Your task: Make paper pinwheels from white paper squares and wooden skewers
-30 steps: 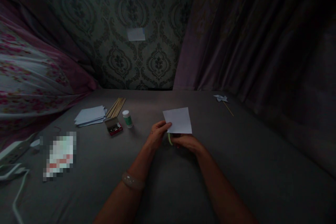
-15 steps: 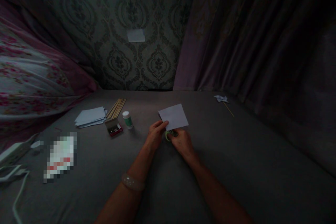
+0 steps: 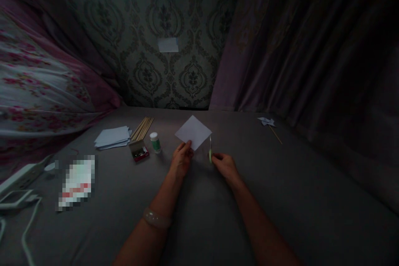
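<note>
A square white sheet of paper (image 3: 193, 130) is pinched at its near corner by my left hand (image 3: 181, 158), its corners pointing away, near, left and right. My right hand (image 3: 225, 165) grips scissors (image 3: 210, 154) by their light green handles, with the blades upright and their tip close to the sheet's right corner. Whether the blades touch the paper I cannot tell. Left of my left hand stand a white-capped glue bottle (image 3: 155, 143) with a green label and an opened small box (image 3: 140, 153) holding small shiny metal pieces.
Behind the box lie several wooden sticks (image 3: 142, 129) and a stack of white paper (image 3: 112, 137). A paper pinwheel (image 3: 267, 122) on a stick lies at the far right. At the left are a blurred packet (image 3: 76, 183) and a power strip (image 3: 26, 172) with a white cable.
My left hand has turned the paper to a diamond position and shifted it left. My right hand has moved right, drawing the scissors out from under the sheet.
</note>
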Available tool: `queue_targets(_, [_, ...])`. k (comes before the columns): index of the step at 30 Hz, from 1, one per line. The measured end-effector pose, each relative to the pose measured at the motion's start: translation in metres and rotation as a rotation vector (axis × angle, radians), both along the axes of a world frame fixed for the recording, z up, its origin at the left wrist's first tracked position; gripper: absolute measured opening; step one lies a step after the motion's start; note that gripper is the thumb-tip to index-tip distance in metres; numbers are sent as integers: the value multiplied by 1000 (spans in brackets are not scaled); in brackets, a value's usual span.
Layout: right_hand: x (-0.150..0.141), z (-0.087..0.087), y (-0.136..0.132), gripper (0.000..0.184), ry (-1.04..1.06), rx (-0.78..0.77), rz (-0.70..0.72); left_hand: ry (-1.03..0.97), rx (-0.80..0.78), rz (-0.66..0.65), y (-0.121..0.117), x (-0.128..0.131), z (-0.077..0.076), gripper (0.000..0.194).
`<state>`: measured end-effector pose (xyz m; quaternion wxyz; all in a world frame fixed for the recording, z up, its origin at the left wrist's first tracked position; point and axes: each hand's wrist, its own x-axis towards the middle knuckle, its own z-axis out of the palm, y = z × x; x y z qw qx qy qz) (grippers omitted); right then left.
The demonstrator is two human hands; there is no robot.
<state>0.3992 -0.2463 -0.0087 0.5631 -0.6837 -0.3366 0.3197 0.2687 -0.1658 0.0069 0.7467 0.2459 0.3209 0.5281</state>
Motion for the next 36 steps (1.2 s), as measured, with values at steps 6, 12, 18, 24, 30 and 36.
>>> queue_targets(6, [2,7,-2,40,269,-6,83,-56,-11,7,-1,0,0,45])
queue_targets(12, [0,9,-4,40,406,29,183,-23,12,-13,1,-3,-2,31])
queue_targets(18, [0,8,-6,38,425,19,235,-30,-40,20,2,-4,-2,30])
queue_targets(24, [-3,7,-6,41,314,-22,247,-50,-75,49,3,-3,-5,38])
queue_targets(30, [-7,18,-13,45,135,-96,352,-66,-43,54,5,-3,-9,39])
queue_targets(36, [-9,29,-19,37,-25,-105,469,-27,-58,111,5,-4,-6,47])
